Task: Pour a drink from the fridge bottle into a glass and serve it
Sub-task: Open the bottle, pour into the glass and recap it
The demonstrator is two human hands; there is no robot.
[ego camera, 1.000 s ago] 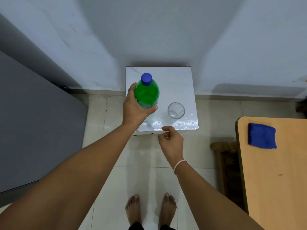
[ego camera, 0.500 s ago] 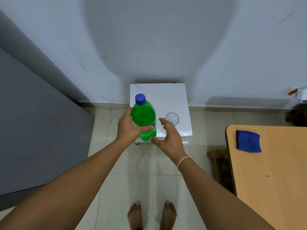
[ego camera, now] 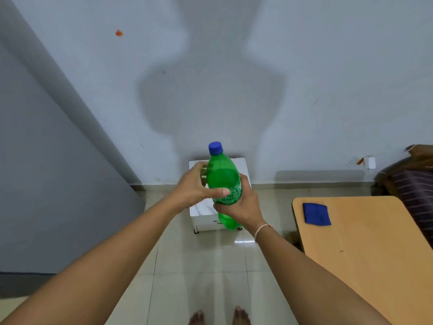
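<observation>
A green plastic bottle (ego camera: 223, 177) with a blue cap is held upright in the air over the small white table (ego camera: 202, 211). My left hand (ego camera: 195, 190) wraps its left side, thumb across the front. Gripping its lower body from the right is my right hand (ego camera: 241, 205). The cap is screwed on. The glass is hidden behind the bottle and my hands.
A grey fridge side (ego camera: 46, 172) fills the left. A wooden table (ego camera: 365, 245) with a folded blue cloth (ego camera: 316, 213) stands at the right. Behind it is a dark striped seat (ego camera: 414, 184). My bare feet (ego camera: 219, 317) are on the tiled floor.
The bottle has been lifted higher off the white table. My right hand moved from the table edge onto the bottle's lower body. The view tilted up toward the wall.
</observation>
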